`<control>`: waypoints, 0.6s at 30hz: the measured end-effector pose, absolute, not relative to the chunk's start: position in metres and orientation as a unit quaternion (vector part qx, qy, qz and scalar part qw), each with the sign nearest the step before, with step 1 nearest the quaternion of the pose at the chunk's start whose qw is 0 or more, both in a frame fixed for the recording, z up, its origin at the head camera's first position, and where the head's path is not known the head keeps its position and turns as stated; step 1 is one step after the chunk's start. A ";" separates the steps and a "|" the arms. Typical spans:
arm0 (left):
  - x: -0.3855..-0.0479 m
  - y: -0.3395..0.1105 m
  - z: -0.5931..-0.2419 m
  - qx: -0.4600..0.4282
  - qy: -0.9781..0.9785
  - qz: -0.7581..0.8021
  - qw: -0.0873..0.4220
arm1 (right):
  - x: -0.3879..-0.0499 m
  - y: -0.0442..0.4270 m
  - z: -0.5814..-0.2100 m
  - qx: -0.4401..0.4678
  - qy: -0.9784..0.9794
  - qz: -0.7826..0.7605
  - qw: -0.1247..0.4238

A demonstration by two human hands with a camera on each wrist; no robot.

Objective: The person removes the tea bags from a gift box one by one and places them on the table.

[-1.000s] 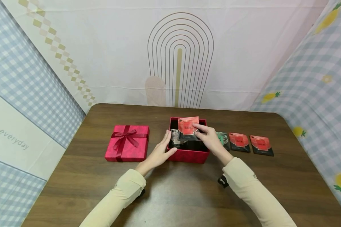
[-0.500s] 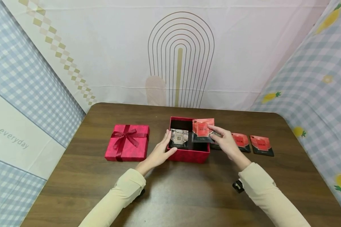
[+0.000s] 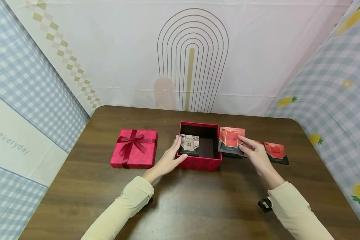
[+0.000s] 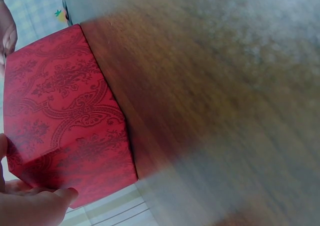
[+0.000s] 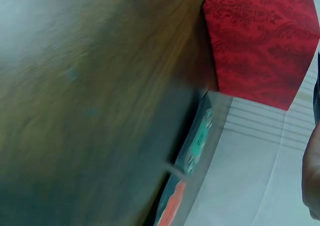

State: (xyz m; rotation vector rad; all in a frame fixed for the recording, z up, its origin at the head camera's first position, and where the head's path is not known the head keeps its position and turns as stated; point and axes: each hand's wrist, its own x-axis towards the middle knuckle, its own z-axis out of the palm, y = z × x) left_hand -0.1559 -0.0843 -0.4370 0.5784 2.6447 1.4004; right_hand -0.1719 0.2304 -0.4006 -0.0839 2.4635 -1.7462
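Observation:
My right hand point(image 3: 257, 156) pinches a red-and-black sachet point(image 3: 230, 138) between thumb and fingers, above the table just right of the red gift box point(image 3: 201, 164). The box stands open at the top, and a black-and-beige patterned sachet point(image 3: 189, 144) lies inside on its left. My left hand point(image 3: 165, 162) touches the box's front left corner, fingers straight along the left side and thumb on the front. In the right wrist view, a green-labelled sachet point(image 5: 198, 140) lies beside the box. The held sachet mostly hides it from the head view.
A red lid point(image 3: 147, 153) with a dark red ribbon bow lies left of the box. Another red-and-black sachet point(image 3: 276, 152) lies at the right end of the sachet row; one nearer the box is partly covered by my right hand. A patterned cloth hangs behind the table.
My right hand has carried the red-and-black sachet rightward out of the box, past its right wall. The patterned sachet inside is uncovered. My left hand has stayed at the corner.

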 end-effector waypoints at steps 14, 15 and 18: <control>-0.157 -0.085 -0.437 0.192 0.869 0.453 0.049 | -0.147 0.261 -0.420 -0.030 0.809 -0.573 0.129; -0.157 -0.085 -0.437 0.192 0.869 0.453 0.051 | -0.145 0.261 -0.421 -0.035 0.807 -0.573 0.135; -0.157 -0.085 -0.437 0.195 0.868 0.454 0.050 | -0.142 0.263 -0.424 -0.047 0.811 -0.562 0.152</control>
